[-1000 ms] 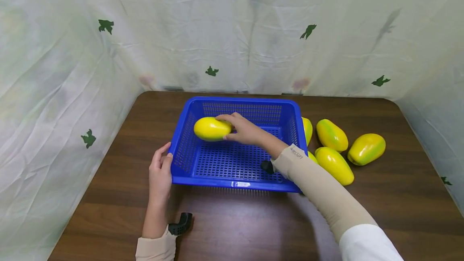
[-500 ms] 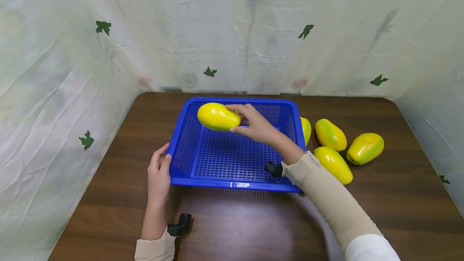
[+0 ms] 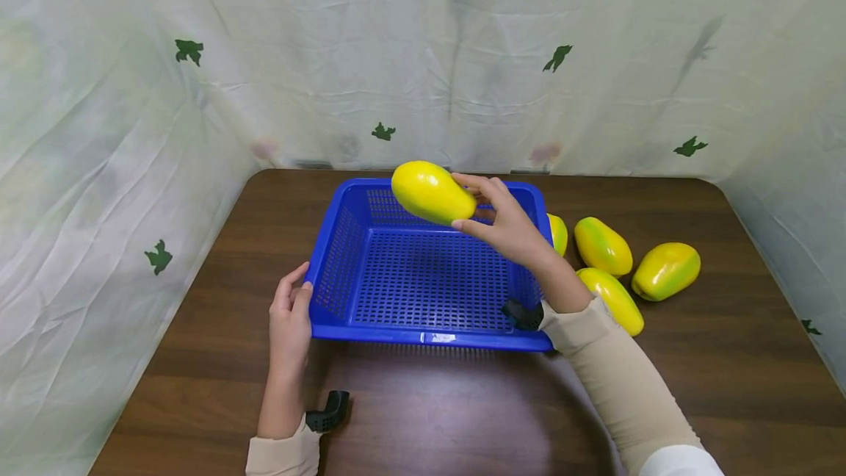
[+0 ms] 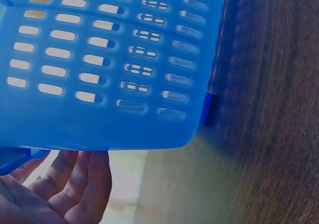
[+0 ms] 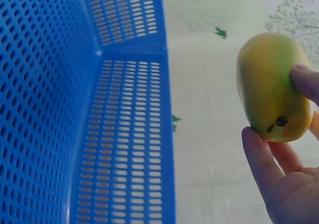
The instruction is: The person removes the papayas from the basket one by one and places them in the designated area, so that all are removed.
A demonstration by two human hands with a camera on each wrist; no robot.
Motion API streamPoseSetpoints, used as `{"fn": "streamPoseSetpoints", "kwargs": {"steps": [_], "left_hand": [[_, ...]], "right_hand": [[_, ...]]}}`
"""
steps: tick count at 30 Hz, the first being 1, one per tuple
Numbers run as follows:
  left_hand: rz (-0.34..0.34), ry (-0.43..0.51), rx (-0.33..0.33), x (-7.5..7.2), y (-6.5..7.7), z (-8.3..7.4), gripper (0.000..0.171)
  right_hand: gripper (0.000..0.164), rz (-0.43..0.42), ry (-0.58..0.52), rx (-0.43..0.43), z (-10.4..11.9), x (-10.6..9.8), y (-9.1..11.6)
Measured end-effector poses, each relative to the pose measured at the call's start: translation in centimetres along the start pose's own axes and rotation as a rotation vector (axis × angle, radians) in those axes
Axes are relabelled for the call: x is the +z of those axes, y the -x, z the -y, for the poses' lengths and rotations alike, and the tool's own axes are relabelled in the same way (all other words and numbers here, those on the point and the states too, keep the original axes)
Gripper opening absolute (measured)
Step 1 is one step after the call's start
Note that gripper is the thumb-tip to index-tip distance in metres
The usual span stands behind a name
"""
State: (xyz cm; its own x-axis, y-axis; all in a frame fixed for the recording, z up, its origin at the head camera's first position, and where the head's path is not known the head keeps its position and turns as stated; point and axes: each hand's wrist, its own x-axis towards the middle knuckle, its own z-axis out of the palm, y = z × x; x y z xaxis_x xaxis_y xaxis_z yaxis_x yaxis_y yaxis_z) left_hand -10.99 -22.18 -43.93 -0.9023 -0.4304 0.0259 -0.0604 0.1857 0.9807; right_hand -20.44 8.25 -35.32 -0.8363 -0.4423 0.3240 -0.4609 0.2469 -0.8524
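A yellow mango (image 3: 432, 192) is up above the far part of a blue plastic basket (image 3: 429, 337). My right hand (image 3: 505, 222) grips it at its right end between thumb and fingers; the right wrist view shows the stem end of the mango (image 5: 273, 89) beside the fingertips. My left hand (image 3: 291, 314) holds the basket's left rim, thumb near the top edge. From the left wrist, the fingers of the left hand (image 4: 75, 189) look curled against the basket's slotted wall (image 4: 99, 119).
Several yellow-green mangoes lie right of the basket, among them one mango (image 3: 666, 271) farthest right and one mango (image 3: 603, 246) nearer. The wooden table (image 3: 423, 417) meets a pale curtain (image 3: 423, 57) behind. The right sleeve (image 3: 615, 373) crosses the table's right side.
My right hand has lifted the mango up from inside the basket and carried it to the right. The left hand and the basket have hardly moved.
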Motion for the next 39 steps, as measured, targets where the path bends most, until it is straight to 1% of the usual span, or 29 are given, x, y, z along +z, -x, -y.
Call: {"fn": "streamPoseSetpoints", "kwargs": {"steps": [4, 8, 11, 17, 20, 23, 28, 31, 39], "left_hand": [[0.007, -0.001, 0.005, 0.1, 0.0, 0.0, 0.032], [0.004, 0.001, -0.002, 0.1, -0.1, 0.0, 0.032], [0.001, -0.001, -0.011, 0.1, -0.1, 0.1, 0.032], [0.004, -0.013, 0.0, 0.1, 0.0, 0.0, 0.032], [0.009, -0.01, 0.003, 0.1, 0.0, 0.0, 0.032], [0.011, -0.012, -0.006, 0.1, 0.0, 0.0, 0.032], [0.002, -0.019, -0.016, 0.0, -0.1, 0.2, 0.032], [-0.003, -0.022, -0.019, 0.0, -0.2, 0.2, 0.032], [-0.006, -0.014, -0.007, 0.0, -0.2, 0.1, 0.032]], "right_hand": [[0.057, -0.055, -0.004, 0.004, 1.7, -1.0, 1.3], [0.057, -0.108, 0.011, 0.031, 1.9, -2.0, 2.5], [0.057, -0.146, 0.011, 0.034, 1.8, -2.7, 3.3], [0.057, -0.211, 0.008, 0.004, 1.2, -4.0, 4.9], [0.06, -0.228, -0.02, -0.007, 0.4, -4.8, 5.8], [0.063, -0.258, -0.023, -0.003, -0.5, -5.4, 6.6], [0.063, -0.325, -0.011, 0.053, -1.1, -6.1, 8.1], [0.061, -0.349, -0.029, 0.082, -1.3, -6.4, 9.1], [0.061, -0.416, -0.029, 0.151, -2.6, -7.0, 12.2]]}}
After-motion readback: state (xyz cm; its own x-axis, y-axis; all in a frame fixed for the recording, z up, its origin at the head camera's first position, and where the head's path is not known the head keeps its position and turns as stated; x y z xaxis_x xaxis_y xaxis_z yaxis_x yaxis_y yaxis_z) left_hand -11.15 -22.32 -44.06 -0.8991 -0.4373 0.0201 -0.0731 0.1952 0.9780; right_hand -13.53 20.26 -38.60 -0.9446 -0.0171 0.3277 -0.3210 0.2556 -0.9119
